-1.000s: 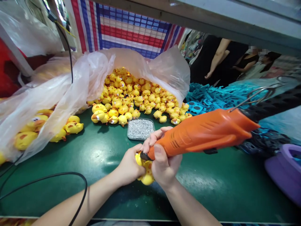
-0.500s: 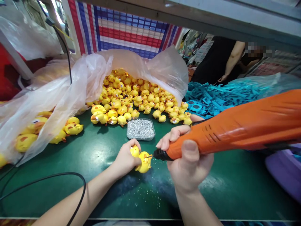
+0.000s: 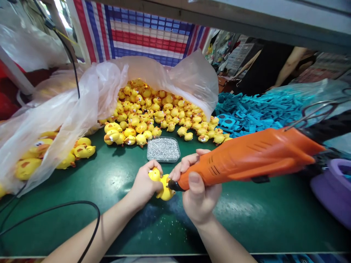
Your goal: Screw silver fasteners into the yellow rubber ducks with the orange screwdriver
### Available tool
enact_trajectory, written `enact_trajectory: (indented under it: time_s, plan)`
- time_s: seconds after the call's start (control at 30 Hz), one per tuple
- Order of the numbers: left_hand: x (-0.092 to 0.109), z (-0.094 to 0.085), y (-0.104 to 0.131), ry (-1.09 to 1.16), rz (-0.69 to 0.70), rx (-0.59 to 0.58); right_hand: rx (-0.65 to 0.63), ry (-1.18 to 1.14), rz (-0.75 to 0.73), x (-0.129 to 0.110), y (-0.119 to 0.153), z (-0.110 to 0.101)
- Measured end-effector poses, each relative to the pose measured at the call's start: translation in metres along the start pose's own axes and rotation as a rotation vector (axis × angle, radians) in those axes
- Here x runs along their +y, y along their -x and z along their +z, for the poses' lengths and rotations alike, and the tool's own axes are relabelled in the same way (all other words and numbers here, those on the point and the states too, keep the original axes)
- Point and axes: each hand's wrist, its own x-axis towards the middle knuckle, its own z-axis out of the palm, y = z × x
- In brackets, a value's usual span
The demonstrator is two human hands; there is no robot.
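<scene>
Low over the green table (image 3: 120, 226), my left hand (image 3: 146, 184) is closed round a yellow toy duck (image 3: 165, 190), fingers at its neck. My right hand (image 3: 201, 193) grips the front of an orange electric screwdriver (image 3: 246, 157). Its black nose touches or nearly touches the duck's body, and the bit is hidden. Just beyond my hands sits a clear tray (image 3: 163, 160) full of small silvery pieces. Behind that tray, many yellow ducks (image 3: 141, 128) lie heaped at the mouth of a plastic bag (image 3: 192, 78).
Turquoise parts (image 3: 255, 113) are piled at the back right, near a person (image 3: 263, 69) in black. A purple tub (image 3: 333, 193) stands at the right. More ducks (image 3: 85, 148) and a black cable (image 3: 94, 208) are at the left.
The orange screwdriver and my right hand have moved left, bringing its nose up to the duck. The bit, visible before, is now hidden. In the background the person's arms have shifted.
</scene>
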Motion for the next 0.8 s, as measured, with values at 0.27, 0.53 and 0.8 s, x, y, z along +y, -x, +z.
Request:
enact_trajectory:
  time_s: [0.27,0.53,0.8]
  plan:
    - [-0.005,0.001,0.004,0.134,-0.034,0.016,-0.057,-0.078,-0.003,0.004,0.012,0.002]
    - [0.001,0.003,0.005,0.025,-0.113,-0.153,-0.091,-0.162,0.104,-0.010,-0.002,0.000]
    - [0.040,-0.053,0.064,-0.406,-0.244,-0.550,0.307,0.290,-0.199,-0.016,-0.057,-0.047]
